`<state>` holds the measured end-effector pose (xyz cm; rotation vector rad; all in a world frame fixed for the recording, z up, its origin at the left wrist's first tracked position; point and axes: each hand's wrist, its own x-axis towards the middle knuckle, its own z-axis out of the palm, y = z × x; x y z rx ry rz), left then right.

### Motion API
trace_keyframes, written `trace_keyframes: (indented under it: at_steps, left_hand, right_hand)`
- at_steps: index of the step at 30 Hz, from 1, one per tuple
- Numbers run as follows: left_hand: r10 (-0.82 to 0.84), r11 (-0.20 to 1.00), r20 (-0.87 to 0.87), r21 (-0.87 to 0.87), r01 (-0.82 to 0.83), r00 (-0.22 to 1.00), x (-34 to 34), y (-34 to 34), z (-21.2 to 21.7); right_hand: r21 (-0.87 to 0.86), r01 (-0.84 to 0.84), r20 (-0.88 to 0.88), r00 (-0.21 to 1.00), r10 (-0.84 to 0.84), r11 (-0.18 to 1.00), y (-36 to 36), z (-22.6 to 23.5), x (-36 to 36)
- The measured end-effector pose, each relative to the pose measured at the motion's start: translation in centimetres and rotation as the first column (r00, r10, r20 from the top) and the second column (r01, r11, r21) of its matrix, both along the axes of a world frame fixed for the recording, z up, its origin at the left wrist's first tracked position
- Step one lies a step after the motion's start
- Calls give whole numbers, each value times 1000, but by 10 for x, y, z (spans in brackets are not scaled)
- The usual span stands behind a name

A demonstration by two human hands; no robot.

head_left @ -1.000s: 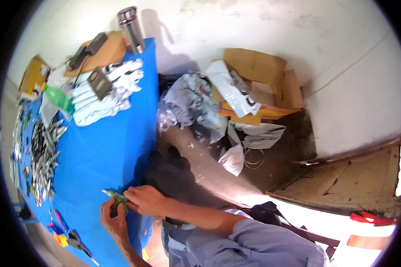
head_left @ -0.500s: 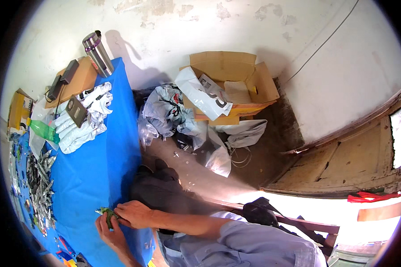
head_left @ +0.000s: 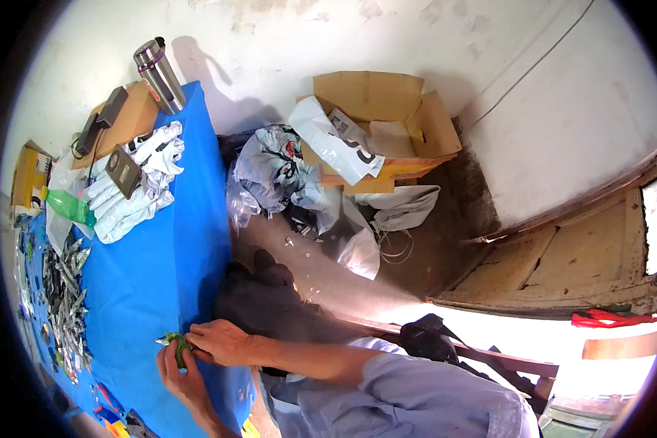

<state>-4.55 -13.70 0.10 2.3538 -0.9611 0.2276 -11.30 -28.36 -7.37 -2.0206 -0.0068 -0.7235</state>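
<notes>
Over the front edge of the blue-covered table (head_left: 135,292), a small green thing with a silvery tip (head_left: 180,353) sits between my two hands. It is too small and too covered by fingers to name its kind. My left hand (head_left: 175,374) grips it from below, thumb and fingers closed around it. From the right, my right hand (head_left: 220,342) pinches its upper side with bent fingers. Along the left of the table lies a heap of thin silvery pieces (head_left: 67,299).
A steel flask (head_left: 160,79), a green bottle (head_left: 69,207) and white plastic bags (head_left: 135,208) stand or lie on the table. Tools with coloured handles (head_left: 113,420) lie near its front. On the floor are bags (head_left: 266,171) and an open cardboard box (head_left: 434,131).
The view has shifted slightly, so the room's things sit higher in the picture. The green thing appears turned a little between my fingers. Both hands stay closed on it.
</notes>
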Motion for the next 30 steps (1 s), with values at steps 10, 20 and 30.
trace_keyframes:
  at_steps: [10, 20, 30]
  left_hand:
    - [134, 991, 96, -16, -133, 986, 23, -9, 3]
    - [204, 965, 5, -171, -200, 979, 15, -8, 19]
    - [155, 983, 27, -108, -152, 987, -11, -23, 19]
  right_hand:
    - [8, -20, -152, 988, 21, 1000, -6, 19, 0]
    - [-25, -20, -169, 985, 16, 999, -7, 21, -3]
    - [-51, -14, -107, 994, 8, 999, -9, 17, -5]
